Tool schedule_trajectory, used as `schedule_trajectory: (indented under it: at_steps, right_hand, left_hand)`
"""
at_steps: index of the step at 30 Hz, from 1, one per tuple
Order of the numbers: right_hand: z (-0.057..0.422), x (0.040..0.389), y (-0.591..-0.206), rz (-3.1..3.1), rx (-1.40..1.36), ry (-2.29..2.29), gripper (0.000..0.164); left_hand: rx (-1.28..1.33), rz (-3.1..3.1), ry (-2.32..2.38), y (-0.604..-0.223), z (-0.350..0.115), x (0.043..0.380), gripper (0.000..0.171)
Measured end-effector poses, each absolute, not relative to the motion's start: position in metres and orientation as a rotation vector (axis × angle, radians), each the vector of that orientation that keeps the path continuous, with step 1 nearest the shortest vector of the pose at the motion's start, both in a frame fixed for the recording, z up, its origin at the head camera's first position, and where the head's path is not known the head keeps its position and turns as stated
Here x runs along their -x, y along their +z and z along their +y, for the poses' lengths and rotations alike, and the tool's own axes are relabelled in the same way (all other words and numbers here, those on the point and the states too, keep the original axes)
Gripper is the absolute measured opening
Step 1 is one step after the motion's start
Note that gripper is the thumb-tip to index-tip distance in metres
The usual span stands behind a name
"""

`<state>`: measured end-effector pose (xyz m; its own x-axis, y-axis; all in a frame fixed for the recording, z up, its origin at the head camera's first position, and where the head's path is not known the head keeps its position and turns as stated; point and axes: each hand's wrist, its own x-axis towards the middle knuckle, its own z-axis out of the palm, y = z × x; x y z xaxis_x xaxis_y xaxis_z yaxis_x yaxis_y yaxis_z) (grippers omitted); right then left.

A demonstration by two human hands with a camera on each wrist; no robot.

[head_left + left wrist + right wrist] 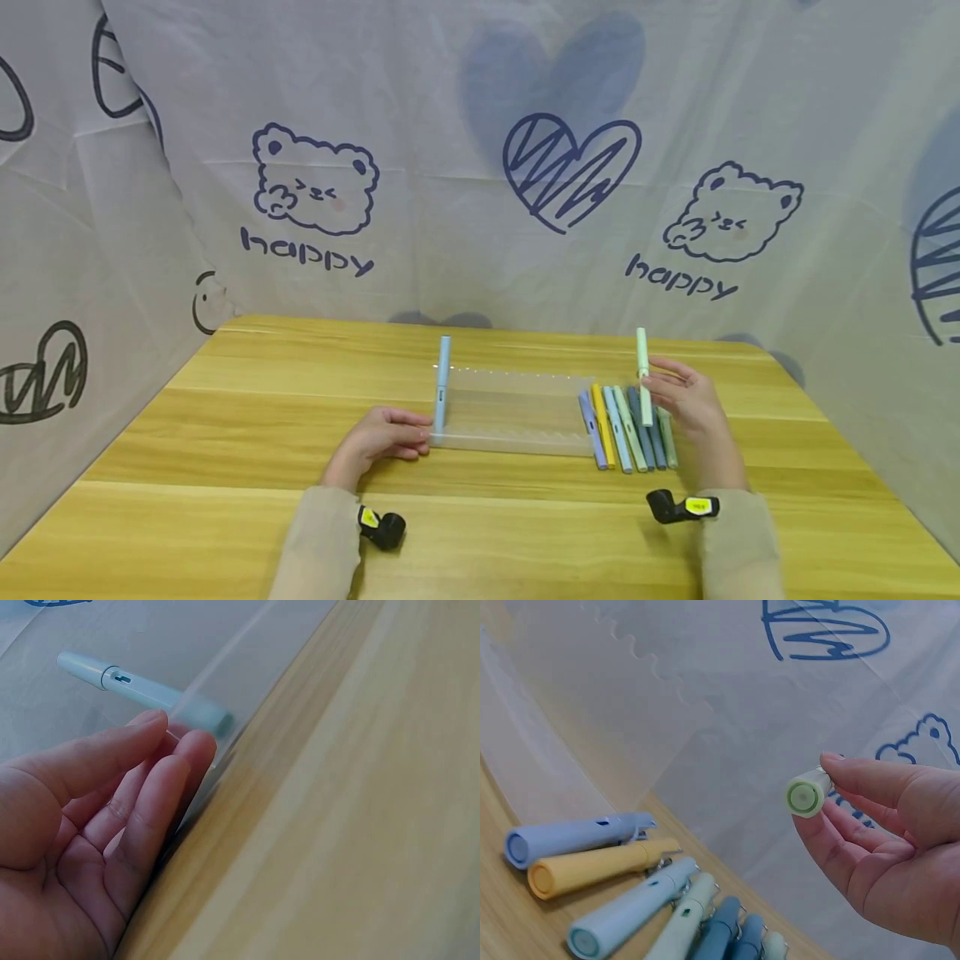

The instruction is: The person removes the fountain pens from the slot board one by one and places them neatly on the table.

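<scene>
My right hand point(690, 400) pinches a pale green pen point(642, 375) between thumb and fingers, nearly upright above a row of pens. In the right wrist view, the round end of that pen point(805, 798) faces the camera. A clear plastic pen rack point(517, 444) with notched edges lies in the middle of the table. My left hand point(386, 435) holds its near left corner, thumb against fingers, as the left wrist view shows. At the rack's left end rests a light blue pen point(442, 387). Clear plastic point(240, 652) partly covers its lower end.
Several capped pens lie side by side right of the rack, among them a purple one point(592, 429), a yellow one point(603, 427) and a light blue one point(618, 429). Behind the wooden table point(525, 533) hangs a printed white cloth point(450, 275).
</scene>
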<state>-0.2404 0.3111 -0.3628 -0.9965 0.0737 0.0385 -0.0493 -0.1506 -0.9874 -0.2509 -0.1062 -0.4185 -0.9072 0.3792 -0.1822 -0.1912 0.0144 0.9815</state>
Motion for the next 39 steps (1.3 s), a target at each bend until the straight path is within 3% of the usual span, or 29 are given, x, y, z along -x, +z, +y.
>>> schedule_trajectory:
  at_steps: [23, 28, 33, 35, 39]
  right_hand:
    - [0.363, 0.225, -0.383, -2.078, 0.254, 2.349, 0.025]
    - [0.369, 0.221, -0.388, -2.174, 0.289, 2.313, 0.019]
    - [0.373, 0.219, -0.393, -2.189, 0.38, 2.313, 0.033]
    - [0.374, 0.219, -0.396, -2.158, 0.404, 2.336, 0.029]
    - [0.375, 0.219, -0.4, -2.189, 0.422, 2.294, 0.034]
  left_hand:
    - [-0.182, 1.887, 1.954, -0.416, -0.106, 0.249, 0.03]
    - [-0.174, 1.884, 1.955, -0.415, -0.106, 0.249, 0.031]
    - [-0.177, 1.884, 1.958, -0.414, -0.106, 0.248, 0.031]
    - [-0.177, 1.885, 1.957, -0.414, -0.106, 0.248, 0.031]
    - [-0.177, 1.879, 1.958, -0.414, -0.106, 0.248, 0.032]
